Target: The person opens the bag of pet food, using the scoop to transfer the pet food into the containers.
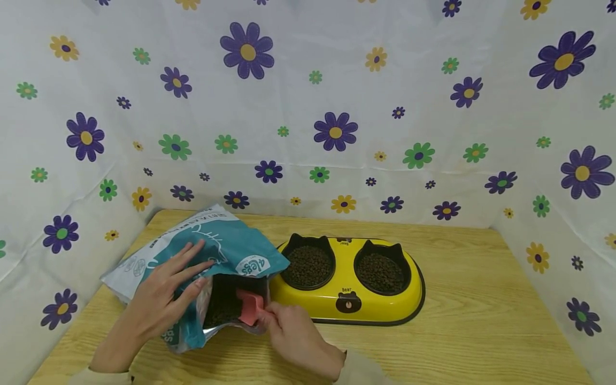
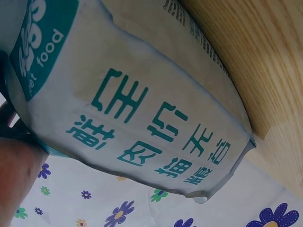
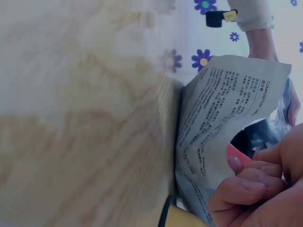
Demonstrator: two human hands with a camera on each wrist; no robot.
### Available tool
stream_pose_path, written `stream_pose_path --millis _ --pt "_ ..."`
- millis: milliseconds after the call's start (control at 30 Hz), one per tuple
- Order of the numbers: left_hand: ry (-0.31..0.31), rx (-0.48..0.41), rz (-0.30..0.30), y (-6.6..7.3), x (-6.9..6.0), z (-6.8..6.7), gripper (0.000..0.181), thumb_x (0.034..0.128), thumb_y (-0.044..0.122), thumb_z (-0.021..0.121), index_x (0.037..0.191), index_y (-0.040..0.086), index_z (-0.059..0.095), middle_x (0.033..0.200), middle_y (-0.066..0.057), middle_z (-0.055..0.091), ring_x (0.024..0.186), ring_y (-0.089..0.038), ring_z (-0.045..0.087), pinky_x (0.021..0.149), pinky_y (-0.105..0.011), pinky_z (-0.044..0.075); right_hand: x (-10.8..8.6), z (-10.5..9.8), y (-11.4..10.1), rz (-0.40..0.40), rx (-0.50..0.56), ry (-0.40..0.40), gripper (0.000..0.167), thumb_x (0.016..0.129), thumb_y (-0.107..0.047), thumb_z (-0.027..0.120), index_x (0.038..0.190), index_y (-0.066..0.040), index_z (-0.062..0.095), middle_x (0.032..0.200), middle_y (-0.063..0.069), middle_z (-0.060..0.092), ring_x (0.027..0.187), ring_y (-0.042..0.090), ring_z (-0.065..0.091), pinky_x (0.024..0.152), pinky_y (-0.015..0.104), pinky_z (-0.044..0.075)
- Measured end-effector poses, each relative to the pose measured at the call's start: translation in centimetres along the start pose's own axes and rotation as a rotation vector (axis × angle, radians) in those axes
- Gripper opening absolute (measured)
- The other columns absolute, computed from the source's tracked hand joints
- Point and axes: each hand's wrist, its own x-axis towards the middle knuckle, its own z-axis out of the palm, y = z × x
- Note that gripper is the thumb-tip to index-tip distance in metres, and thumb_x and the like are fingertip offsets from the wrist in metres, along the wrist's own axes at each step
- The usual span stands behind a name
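Observation:
A teal and white pet food bag (image 1: 238, 243) lies on its side at the left of the table, its mouth facing the front and dark kibble (image 1: 222, 314) visible inside. My left hand (image 1: 161, 297) rests on the bag's upper side beside the mouth, fingers stretched out over it. With curled fingers, my right hand (image 1: 300, 339) grips the handle of a pink scoop (image 1: 250, 307), whose head is within the bag's opening. The right wrist view shows only a sliver of the scoop (image 3: 240, 154) past the fingers. Printed bag sides (image 2: 128, 99) fill much of the left wrist view.
Right of the bag stands a yellow double feeder (image 1: 344, 307). Its left black bowl (image 1: 308, 266) and right black bowl (image 1: 382, 271), both cat-eared, contain brown kibble. Flower-printed cloth (image 1: 298, 101) encloses the wooden table (image 1: 462, 321) at the back and sides.

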Motion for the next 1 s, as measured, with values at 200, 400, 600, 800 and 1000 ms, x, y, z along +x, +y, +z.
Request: stream_pose_path --millis 200,400,600,800,1000 --pt "0.006 0.005 0.003 0.03 0.04 0.04 0.039 0.0977 0.021 0.065 0.136 0.022 0.069 0.163 0.0 0.043 0.154 -0.03 0.035 0.108 -0.067 0.037 0.22 0.33 0.38 0.068 0.196 0.0 0.032 0.107 -0.027 0.054 0.088 -0.006 0.069 0.062 -0.011 0.042 0.053 0.0 0.036 0.05 0.017 0.029" --pt "0.006 0.007 -0.002 0.04 -0.03 0.09 0.038 0.0982 0.022 0.065 0.136 0.022 0.069 0.163 0.0 0.042 0.154 -0.03 0.035 0.106 -0.067 0.037 0.24 0.63 0.43 0.131 0.326 -0.002 0.032 0.106 -0.027 0.056 0.095 -0.002 0.073 0.068 -0.008 0.05 0.059 0.002 0.042 0.055 0.017 0.034" --pt "-0.004 0.001 -0.012 0.09 -0.01 0.04 0.037 0.0989 0.022 0.064 0.136 0.021 0.069 0.163 -0.001 0.042 0.153 -0.034 0.036 0.106 -0.07 0.037 0.12 0.69 0.56 0.205 0.44 -0.031 0.031 0.107 -0.027 0.055 0.098 -0.005 0.075 0.077 -0.002 0.062 0.066 0.006 0.043 0.06 0.019 0.037" --pt "-0.017 0.001 -0.022 0.04 -0.04 -0.02 0.037 0.0996 0.024 0.063 0.136 0.021 0.069 0.164 0.0 0.041 0.153 -0.035 0.035 0.106 -0.07 0.036 -0.09 0.58 0.54 0.33 0.672 -0.092 0.03 0.107 -0.026 0.053 0.102 -0.003 0.072 0.063 -0.004 0.042 0.051 0.011 0.03 0.047 0.023 0.026" --pt "-0.032 0.002 -0.034 -0.01 -0.03 -0.01 0.038 0.1002 0.025 0.062 0.137 0.021 0.068 0.164 0.0 0.04 0.154 -0.034 0.033 0.107 -0.071 0.035 -0.29 0.6 0.62 0.406 0.887 -0.126 0.029 0.109 -0.024 0.05 0.105 -0.002 0.068 0.06 -0.004 0.035 0.045 0.012 0.022 0.042 0.023 0.021"
